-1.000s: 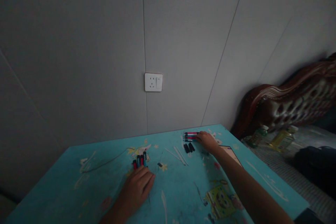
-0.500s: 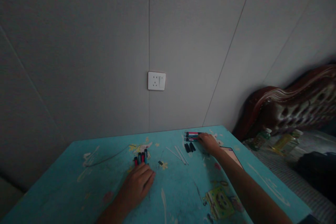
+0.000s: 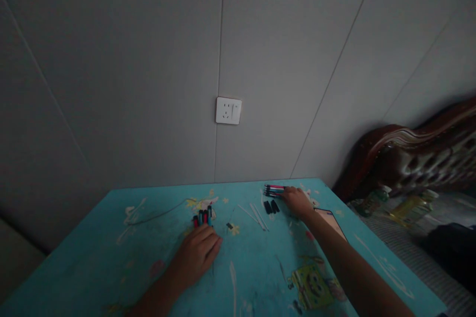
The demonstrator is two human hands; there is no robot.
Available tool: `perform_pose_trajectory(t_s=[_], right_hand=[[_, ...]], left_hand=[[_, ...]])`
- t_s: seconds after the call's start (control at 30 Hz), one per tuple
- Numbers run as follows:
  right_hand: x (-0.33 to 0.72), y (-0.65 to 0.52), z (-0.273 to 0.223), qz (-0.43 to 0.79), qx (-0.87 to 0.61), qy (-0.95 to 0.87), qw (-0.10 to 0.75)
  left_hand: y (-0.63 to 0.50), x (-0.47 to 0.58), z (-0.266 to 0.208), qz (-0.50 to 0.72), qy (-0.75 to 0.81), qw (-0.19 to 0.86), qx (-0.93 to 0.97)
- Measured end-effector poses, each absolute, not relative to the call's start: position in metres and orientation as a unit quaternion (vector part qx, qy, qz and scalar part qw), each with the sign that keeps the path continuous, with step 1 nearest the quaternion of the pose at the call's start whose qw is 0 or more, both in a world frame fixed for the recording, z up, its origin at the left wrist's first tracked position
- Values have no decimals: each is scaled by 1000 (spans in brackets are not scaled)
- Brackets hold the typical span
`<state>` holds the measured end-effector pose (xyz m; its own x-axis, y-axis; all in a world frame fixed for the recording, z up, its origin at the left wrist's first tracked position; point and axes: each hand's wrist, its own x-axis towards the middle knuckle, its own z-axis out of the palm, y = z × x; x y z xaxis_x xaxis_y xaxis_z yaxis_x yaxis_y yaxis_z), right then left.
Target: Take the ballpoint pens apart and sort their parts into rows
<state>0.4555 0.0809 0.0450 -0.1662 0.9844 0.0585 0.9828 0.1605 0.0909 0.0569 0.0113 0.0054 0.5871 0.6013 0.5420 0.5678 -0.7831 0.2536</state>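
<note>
Noting both hands apart, we see our left hand [image 3: 200, 249] over the red and blue pens [image 3: 205, 217] left of centre, our right hand [image 3: 296, 201] touching slim pens [image 3: 274, 190] far right, grips unclear; a sideways nudge could roll either row askew.

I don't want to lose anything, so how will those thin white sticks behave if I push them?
The thin white sticks look slender, so they're probably light and easily shoved. They lie straight, suggesting some stiffness. They might roll on the flat tabletop, though I can't tell whether they're round.
</note>
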Motion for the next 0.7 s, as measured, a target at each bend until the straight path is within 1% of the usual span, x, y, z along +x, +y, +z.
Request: perform_pose_trajectory(t_s=[0.23, 0.33, 0.43, 0.5, 0.53, 0.6, 0.7], right_hand=[[449, 79, 52, 84, 656, 750, -15], [441, 65, 64, 92, 663, 742, -42], [423, 19, 65, 94, 662, 738, -91], [407, -26, 51, 45, 638, 744, -193], [400, -49, 40, 18, 625, 747, -226], [387, -90, 13, -23, 605, 751, -263], [375, -121, -22, -49, 560, 776, -286]], left_hand=[[18, 48, 12, 311, 367, -91, 872], [22, 40, 15, 313, 387, -115, 860], [26, 33, 18, 314, 400, -121, 852], [29, 31, 20, 302, 408, -127, 852], [29, 30, 22, 292, 416, -130, 851], [28, 26, 25, 268, 445, -134, 844], [14, 11, 29, 223, 509, -128, 822]])
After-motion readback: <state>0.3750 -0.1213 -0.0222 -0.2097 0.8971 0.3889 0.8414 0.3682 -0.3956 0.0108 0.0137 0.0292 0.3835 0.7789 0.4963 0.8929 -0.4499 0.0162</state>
